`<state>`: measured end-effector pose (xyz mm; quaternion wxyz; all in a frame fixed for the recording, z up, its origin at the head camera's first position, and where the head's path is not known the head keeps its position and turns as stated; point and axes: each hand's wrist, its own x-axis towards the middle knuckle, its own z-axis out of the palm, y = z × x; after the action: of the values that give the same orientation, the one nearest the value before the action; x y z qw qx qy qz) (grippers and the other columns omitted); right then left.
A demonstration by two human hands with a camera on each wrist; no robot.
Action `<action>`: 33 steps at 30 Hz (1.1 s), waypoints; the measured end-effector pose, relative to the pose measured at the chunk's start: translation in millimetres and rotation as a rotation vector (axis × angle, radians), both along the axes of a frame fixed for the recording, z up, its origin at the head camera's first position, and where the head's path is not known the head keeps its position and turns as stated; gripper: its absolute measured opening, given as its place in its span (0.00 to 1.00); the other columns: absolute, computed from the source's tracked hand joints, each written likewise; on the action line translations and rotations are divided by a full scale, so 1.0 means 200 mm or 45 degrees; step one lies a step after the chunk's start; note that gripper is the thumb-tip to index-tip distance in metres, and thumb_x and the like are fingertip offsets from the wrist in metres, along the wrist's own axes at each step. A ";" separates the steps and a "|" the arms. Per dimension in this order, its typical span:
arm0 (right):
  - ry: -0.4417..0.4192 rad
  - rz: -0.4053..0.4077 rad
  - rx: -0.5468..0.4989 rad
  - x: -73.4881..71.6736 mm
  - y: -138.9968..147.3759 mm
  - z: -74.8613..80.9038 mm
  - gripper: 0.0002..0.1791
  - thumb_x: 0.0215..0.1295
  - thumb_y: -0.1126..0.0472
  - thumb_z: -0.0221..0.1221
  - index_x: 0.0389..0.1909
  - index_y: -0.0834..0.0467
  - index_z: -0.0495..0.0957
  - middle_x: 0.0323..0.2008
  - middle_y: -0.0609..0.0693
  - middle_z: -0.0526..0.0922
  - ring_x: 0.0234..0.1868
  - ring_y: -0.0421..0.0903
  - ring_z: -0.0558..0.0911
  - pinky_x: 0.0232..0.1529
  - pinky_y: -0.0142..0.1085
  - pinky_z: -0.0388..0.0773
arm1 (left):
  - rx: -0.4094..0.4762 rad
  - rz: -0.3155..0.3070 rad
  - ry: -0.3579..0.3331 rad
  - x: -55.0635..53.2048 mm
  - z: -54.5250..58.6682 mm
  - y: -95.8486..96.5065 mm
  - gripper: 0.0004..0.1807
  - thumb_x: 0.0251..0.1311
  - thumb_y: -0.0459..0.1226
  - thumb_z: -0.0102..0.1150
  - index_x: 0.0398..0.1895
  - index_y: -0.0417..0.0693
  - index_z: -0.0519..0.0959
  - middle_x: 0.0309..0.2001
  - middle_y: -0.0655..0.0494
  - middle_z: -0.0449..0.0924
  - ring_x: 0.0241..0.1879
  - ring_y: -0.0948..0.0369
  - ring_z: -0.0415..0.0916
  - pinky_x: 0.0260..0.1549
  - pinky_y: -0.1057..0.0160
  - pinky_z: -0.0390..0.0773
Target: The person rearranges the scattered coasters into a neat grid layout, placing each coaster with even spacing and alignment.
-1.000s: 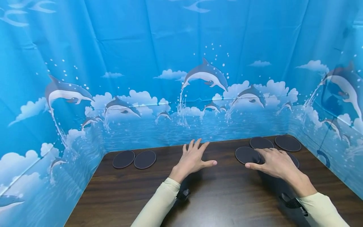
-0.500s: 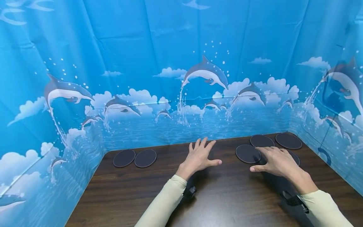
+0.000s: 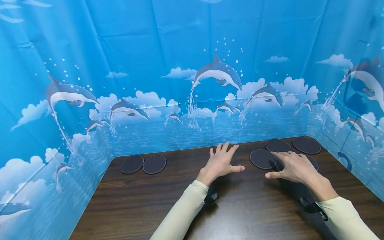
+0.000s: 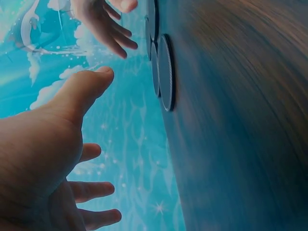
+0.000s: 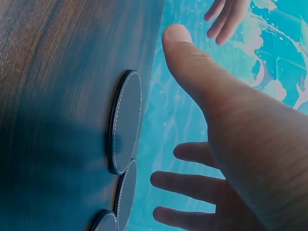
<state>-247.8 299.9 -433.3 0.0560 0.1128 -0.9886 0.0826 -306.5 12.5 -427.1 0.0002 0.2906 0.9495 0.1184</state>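
Note:
My left hand [image 3: 220, 163] hovers over the dark wooden table near its back edge, fingers spread and holding nothing. Over at the right, my right hand [image 3: 295, 168] is held above a group of round black coasters, fingers loosely extended and grasping nothing. One coaster [image 3: 263, 159] lies just left of its fingertips, a second coaster [image 3: 278, 145] behind them. A third coaster [image 3: 306, 145] sits in the back right corner; another coaster [image 3: 313, 162] is partly hidden under the hand. White stitching rims the nearest coaster [image 5: 126, 122] in the right wrist view, apart from the thumb.
Two more coasters, a left one [image 3: 132, 164] and a right one [image 3: 154, 164], lie side by side at the table's back left. A blue curtain [image 3: 180, 40] printed with dolphins and clouds surrounds the wooden table [image 3: 135, 200] at the back and sides.
My left hand has moved to the right above the table, closer to the right hand. The right hand has shifted only slightly, its thumb drawing back from the nearest coaster. The coasters stay put.

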 end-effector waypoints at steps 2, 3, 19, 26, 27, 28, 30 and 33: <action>-0.002 -0.003 0.000 0.00 0.01 0.00 0.62 0.45 0.20 0.66 0.70 0.64 0.71 0.61 0.73 0.74 0.62 0.75 0.70 0.55 0.75 0.60 | 0.000 -0.006 0.002 0.00 0.00 0.04 0.50 0.60 0.69 0.58 0.82 0.66 0.54 0.80 0.51 0.47 0.77 0.44 0.45 0.68 0.31 0.47; -0.003 -0.006 -0.002 -0.01 0.01 0.00 0.63 0.45 0.20 0.66 0.70 0.64 0.71 0.61 0.73 0.74 0.62 0.75 0.70 0.55 0.75 0.60 | 0.000 -0.007 0.000 0.00 0.00 0.05 0.50 0.60 0.69 0.59 0.82 0.67 0.54 0.80 0.51 0.47 0.77 0.44 0.45 0.68 0.31 0.47; -0.022 -0.024 -0.019 -0.02 0.04 -0.05 0.64 0.42 0.20 0.67 0.69 0.65 0.72 0.61 0.73 0.74 0.61 0.75 0.70 0.54 0.74 0.61 | 0.016 -0.030 -0.032 -0.03 -0.05 0.12 0.51 0.58 0.66 0.64 0.82 0.66 0.56 0.80 0.50 0.49 0.77 0.45 0.47 0.67 0.31 0.50; 0.003 -0.031 -0.002 -0.04 0.05 -0.06 0.64 0.43 0.19 0.66 0.68 0.66 0.72 0.61 0.73 0.74 0.61 0.74 0.70 0.55 0.73 0.62 | -0.001 -0.030 0.000 -0.04 -0.07 0.18 0.51 0.57 0.68 0.63 0.81 0.66 0.56 0.80 0.51 0.50 0.77 0.47 0.48 0.67 0.32 0.51; 0.008 -0.030 0.002 -0.04 0.05 -0.06 0.64 0.42 0.19 0.66 0.68 0.67 0.72 0.61 0.73 0.74 0.61 0.75 0.70 0.54 0.73 0.63 | -0.007 -0.038 0.003 -0.04 -0.07 0.19 0.51 0.57 0.68 0.63 0.81 0.67 0.56 0.80 0.52 0.50 0.77 0.47 0.48 0.67 0.32 0.52; 0.007 -0.031 0.003 -0.04 0.05 -0.06 0.64 0.42 0.20 0.67 0.68 0.67 0.73 0.60 0.73 0.74 0.61 0.75 0.70 0.54 0.73 0.63 | -0.013 -0.044 0.003 -0.04 -0.07 0.20 0.51 0.57 0.68 0.63 0.81 0.67 0.56 0.79 0.52 0.51 0.77 0.47 0.48 0.67 0.33 0.52; -0.003 -0.031 0.004 -0.03 0.06 -0.07 0.64 0.42 0.19 0.66 0.67 0.67 0.73 0.60 0.73 0.74 0.61 0.75 0.70 0.53 0.73 0.63 | -0.030 -0.048 -0.005 -0.03 -0.08 0.22 0.51 0.57 0.68 0.63 0.81 0.68 0.56 0.79 0.53 0.51 0.77 0.48 0.48 0.67 0.33 0.52; -0.008 -0.031 -0.002 -0.04 0.06 -0.08 0.64 0.42 0.19 0.66 0.68 0.67 0.73 0.60 0.74 0.74 0.61 0.75 0.70 0.53 0.74 0.62 | -0.049 -0.044 0.008 -0.02 -0.08 0.23 0.50 0.56 0.68 0.63 0.81 0.69 0.57 0.79 0.53 0.51 0.76 0.48 0.50 0.67 0.33 0.53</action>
<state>-255.3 312.3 -448.8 0.0538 0.1006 -0.9900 0.0829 -311.4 59.2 -442.5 0.0050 0.3074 0.9464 0.0992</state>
